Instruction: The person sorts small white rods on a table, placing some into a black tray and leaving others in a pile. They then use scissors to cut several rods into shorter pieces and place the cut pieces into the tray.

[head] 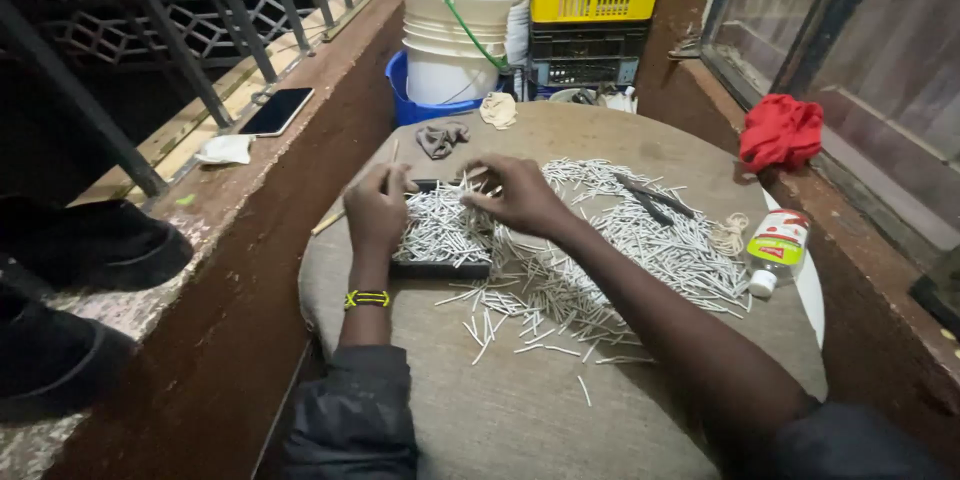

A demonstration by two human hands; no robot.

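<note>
My left hand (377, 208) rests curled on the tray (440, 266) rim while my right hand (515, 195), just beside it, pinches thin white sticks (440, 225) heaped there, which look light, stiff and snappable, best nipped mid-length.

On a round table (520, 420), the left hand (377, 208) grips the edge of a dark tray (440, 267) heaped with white sticks (440, 225); the right hand (518, 195) pinches some above it. More sticks (640, 240) lie scattered beside a bottle (777, 250).
</note>
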